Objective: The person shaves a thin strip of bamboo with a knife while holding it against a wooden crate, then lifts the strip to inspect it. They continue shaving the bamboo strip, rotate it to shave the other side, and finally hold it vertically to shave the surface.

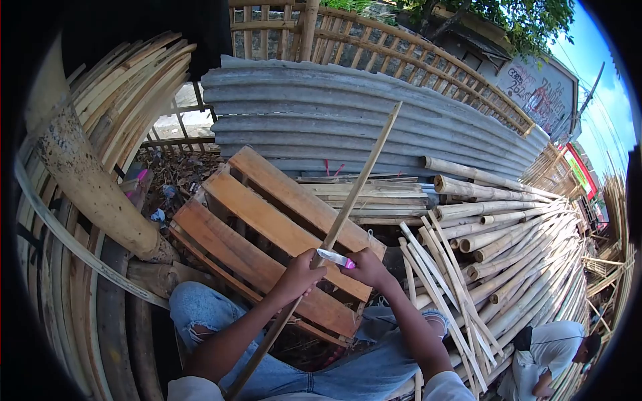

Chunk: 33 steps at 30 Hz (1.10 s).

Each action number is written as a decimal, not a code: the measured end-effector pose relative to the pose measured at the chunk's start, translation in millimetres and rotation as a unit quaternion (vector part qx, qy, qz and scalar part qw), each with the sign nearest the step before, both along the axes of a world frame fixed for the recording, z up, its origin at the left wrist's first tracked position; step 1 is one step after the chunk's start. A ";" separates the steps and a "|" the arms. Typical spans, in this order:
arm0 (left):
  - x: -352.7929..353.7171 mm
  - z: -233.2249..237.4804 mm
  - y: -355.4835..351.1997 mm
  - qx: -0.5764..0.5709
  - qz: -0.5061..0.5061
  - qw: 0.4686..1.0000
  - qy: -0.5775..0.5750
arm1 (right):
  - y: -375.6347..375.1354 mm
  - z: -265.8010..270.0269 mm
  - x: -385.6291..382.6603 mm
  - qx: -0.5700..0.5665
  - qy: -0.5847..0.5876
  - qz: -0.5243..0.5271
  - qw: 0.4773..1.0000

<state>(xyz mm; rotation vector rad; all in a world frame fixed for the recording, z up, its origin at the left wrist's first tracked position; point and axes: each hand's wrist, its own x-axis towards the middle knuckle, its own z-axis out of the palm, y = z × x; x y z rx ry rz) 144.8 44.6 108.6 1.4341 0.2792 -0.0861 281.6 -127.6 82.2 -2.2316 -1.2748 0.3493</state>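
My left hand (299, 276) is wrapped round a long bamboo strip (362, 178) that slants from my lap up past the wooden crate. In my right hand (369, 269) is a knife (332, 257) with a pink handle, my fingers closed on the grip. Its blade points left and lies across the strip, right by my left thumb. Beneath both hands stands the slatted wooden crate (261, 212), between my knees in blue jeans.
Bamboo poles (495, 224) are piled on the right, with split strips (449, 294) leaning over them. A thick bamboo post (90, 170) and bundled slats (127, 93) stand at left. Corrugated metal sheeting (321, 113) spans the back. Another person (552, 354) bends at lower right.
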 end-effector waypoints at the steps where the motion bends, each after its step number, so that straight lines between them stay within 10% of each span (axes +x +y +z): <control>1: 0.0 0.7 -0.5 0.001 -0.002 1.000 0.001 | 3.3 1.4 2.6 -0.017 0.029 -0.039 0.999; 6: -4.1 3.7 -1.4 0.050 -0.012 0.998 0.030 | 1.5 4.3 27.9 0.006 0.094 -0.184 0.978; 10: -3.4 4.0 -2.6 0.103 0.003 0.994 0.023 | 10.5 -0.9 1.7 -0.039 -0.113 -0.063 0.991; 16: -4.6 -0.8 -3.7 0.182 0.017 0.983 0.012 | 3.5 -20.4 23.0 0.000 -0.023 -0.176 0.984; 21: -3.1 -5.1 -9.9 0.183 -0.006 0.982 0.034 | -3.6 -24.7 2.7 -0.080 -0.042 -0.073 0.993; 25: -5.3 -2.7 -12.4 0.216 -0.033 0.974 0.054 | -21.6 -15.6 52.3 -0.045 0.054 -0.251 0.965; 30: -0.9 -5.0 -8.9 0.182 -0.055 0.979 0.072 | -13.8 -17.4 12.1 -0.086 -0.034 -0.071 0.993; 33: -2.7 -9.2 -6.1 0.197 -0.045 0.977 0.068 | -10.9 -25.8 25.5 -0.061 0.034 -0.173 0.982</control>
